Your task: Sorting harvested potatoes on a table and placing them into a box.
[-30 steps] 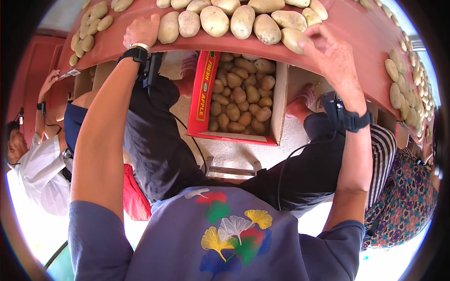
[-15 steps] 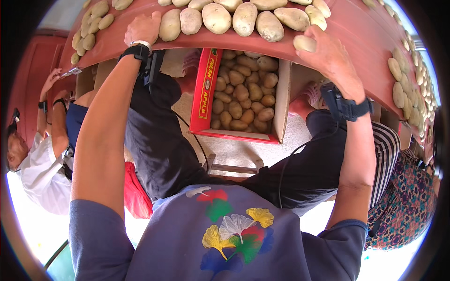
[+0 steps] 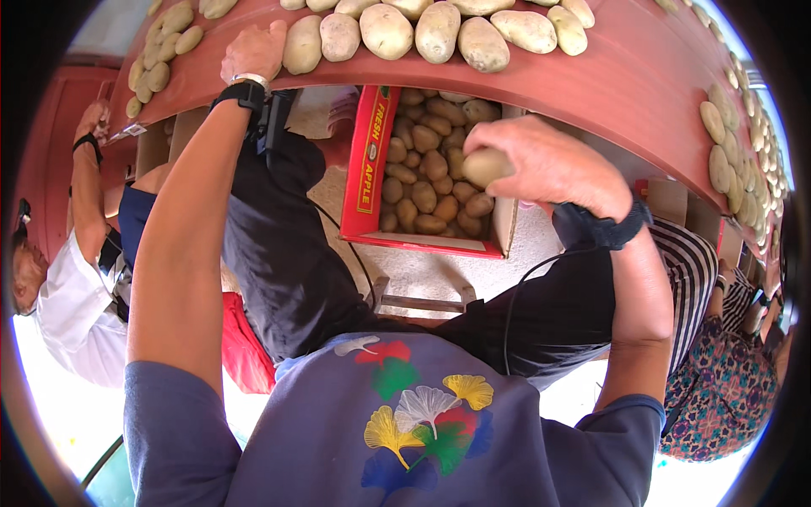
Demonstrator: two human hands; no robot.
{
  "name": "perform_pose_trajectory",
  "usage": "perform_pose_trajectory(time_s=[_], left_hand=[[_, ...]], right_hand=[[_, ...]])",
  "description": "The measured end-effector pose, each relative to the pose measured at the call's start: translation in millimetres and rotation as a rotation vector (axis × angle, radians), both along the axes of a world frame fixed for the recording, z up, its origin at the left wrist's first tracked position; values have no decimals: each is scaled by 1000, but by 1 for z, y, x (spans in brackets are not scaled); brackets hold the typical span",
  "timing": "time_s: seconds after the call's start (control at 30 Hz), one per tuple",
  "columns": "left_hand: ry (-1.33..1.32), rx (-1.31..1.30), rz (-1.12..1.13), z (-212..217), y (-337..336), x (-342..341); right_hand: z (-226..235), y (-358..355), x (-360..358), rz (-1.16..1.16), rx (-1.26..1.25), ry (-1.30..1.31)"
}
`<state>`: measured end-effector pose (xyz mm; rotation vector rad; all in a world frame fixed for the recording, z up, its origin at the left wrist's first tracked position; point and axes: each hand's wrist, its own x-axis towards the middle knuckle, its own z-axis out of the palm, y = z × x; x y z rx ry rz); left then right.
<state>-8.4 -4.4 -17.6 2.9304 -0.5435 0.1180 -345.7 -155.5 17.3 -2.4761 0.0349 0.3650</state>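
A potato (image 3: 485, 168) is gripped in my right hand (image 3: 549, 165), over the right side of an open red cardboard box (image 3: 367, 160). Several brownish potatoes (image 3: 428, 194) fill that box, which stands below the table's near edge between my legs. On the reddish table, my left hand (image 3: 253, 52) rests with fingers curled; what they hold, if anything, is hidden. Just right of it, paler potatoes (image 3: 387, 32) form a curved row near the edge, the closest one (image 3: 302, 46) almost touching the hand.
More potatoes lie on the table (image 3: 608, 76) in a group at far left (image 3: 158, 52) and another at far right (image 3: 726, 156). A person in white (image 3: 72, 317) sits on the left, another in a patterned garment (image 3: 718, 389) on the right. Cables run from my wrist bands.
My right hand has moved from the table edge down and left over the box, carrying the potato. My left hand has barely moved. The person on the left has shifted an arm.
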Motion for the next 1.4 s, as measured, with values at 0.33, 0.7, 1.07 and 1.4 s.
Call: perform_pose_trajectory(time_s=[0.33,0.7,1.07,1.4], left_hand=[[44,-36,33,1,-1,0],[34,22,-2,-1,-1,1],[10,-24,26,0,0,0],[18,-42,28,1,-2,-1]], right_hand=[[9,-73,-5,-556,-258,-480],[-25,-127,31,-355,-657,-451],[-18,-129,-11,-654,-257,-320],[4,-78,-23,-321,-120,-103]])
